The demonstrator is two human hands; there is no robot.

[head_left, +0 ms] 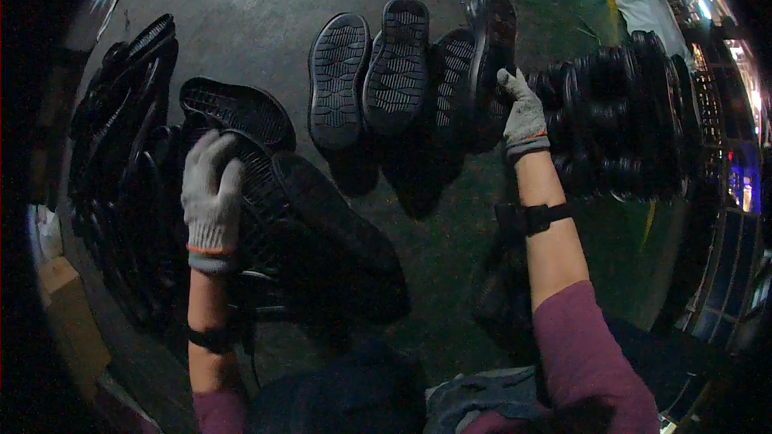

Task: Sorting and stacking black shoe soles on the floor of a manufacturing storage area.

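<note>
On dark concrete floor (265, 8) (dim workshop), rows of black shoe soles (398, 64).

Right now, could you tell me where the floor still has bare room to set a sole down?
Bare floor lies above the row of upturned soles, and a strip runs between the left pile and the right hand. It is crowded under the left hand and at the right stack.
</note>
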